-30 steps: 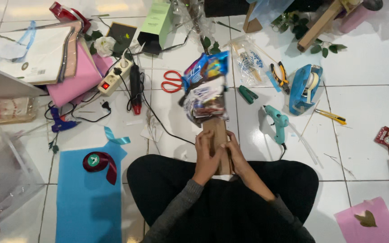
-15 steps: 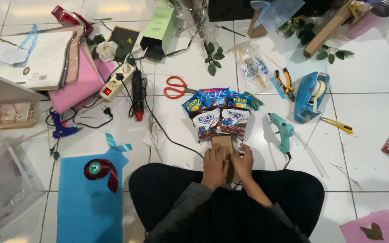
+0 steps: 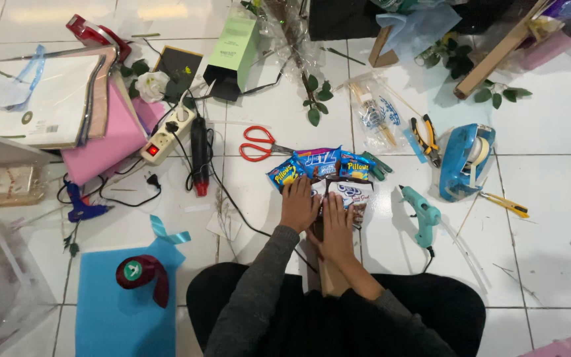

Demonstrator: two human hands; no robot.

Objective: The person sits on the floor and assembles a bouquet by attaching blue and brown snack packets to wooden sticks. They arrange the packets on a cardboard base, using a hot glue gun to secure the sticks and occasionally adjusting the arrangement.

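A fan of several snack packets (image 3: 320, 168) lies on the white tiled floor, fixed to a brown cardboard strip (image 3: 330, 276) that runs back toward my lap. My left hand (image 3: 299, 202) lies flat on the lower left packets, fingers spread. My right hand (image 3: 338, 219) presses flat on the white packet beside it. Both hands rest on top of the packets and grip nothing.
Red scissors (image 3: 258, 143) lie just beyond the packets. A teal glue gun (image 3: 421, 215) and a blue tape dispenser (image 3: 465, 160) are to the right. A black hot tool (image 3: 199, 153), a power strip (image 3: 166, 135), a blue sheet (image 3: 121, 301) with a ribbon roll (image 3: 141, 274) are to the left.
The snack bunch was held upright on its cardboard strip a second ago. It now lies flat on the floor, and both hands have moved up from the strip onto the packets.
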